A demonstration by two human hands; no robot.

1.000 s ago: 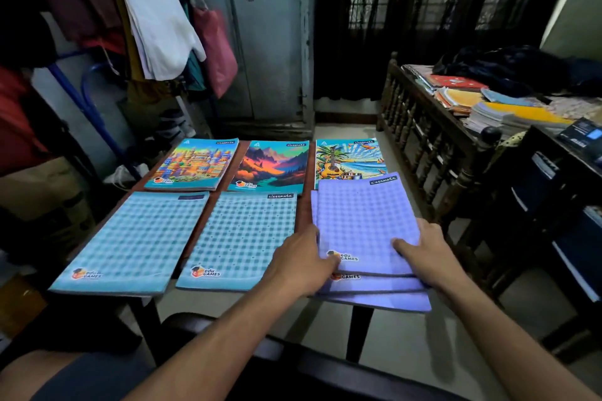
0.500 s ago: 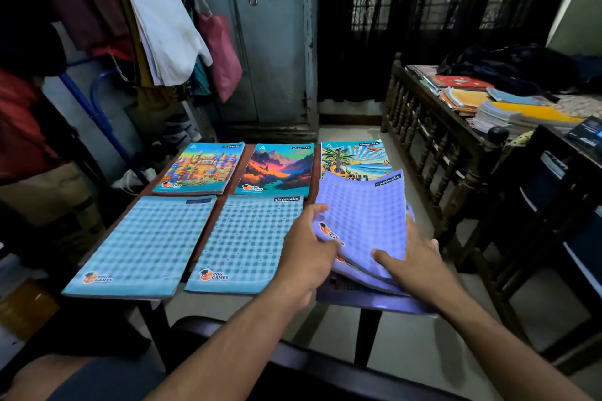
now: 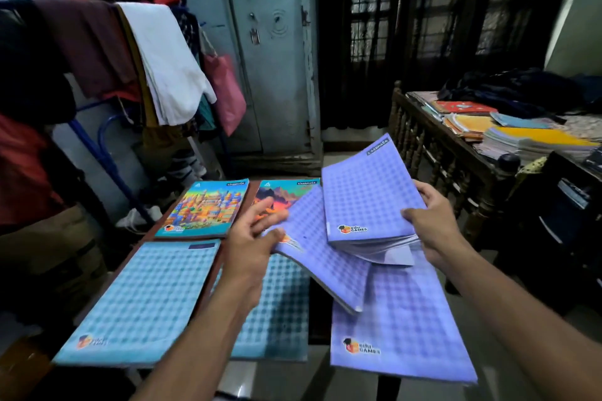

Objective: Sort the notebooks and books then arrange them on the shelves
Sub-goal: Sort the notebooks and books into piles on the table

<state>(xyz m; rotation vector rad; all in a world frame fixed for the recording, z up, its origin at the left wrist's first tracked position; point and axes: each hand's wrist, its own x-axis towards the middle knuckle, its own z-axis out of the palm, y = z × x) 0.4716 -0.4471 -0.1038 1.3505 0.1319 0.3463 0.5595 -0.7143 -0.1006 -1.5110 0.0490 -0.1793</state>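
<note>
head view, purple notebooks (image 3: 368, 202) now lifted, separated

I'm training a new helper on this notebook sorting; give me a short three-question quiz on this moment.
1. True or false: the right hand holds a purple notebook off the table.
2. What does the left hand grip? A a second purple notebook; B a blue checked notebook; C nothing.
3. How many purple notebooks lie flat on the table?

Key: 1 true; 2 A; 3 one.
</note>
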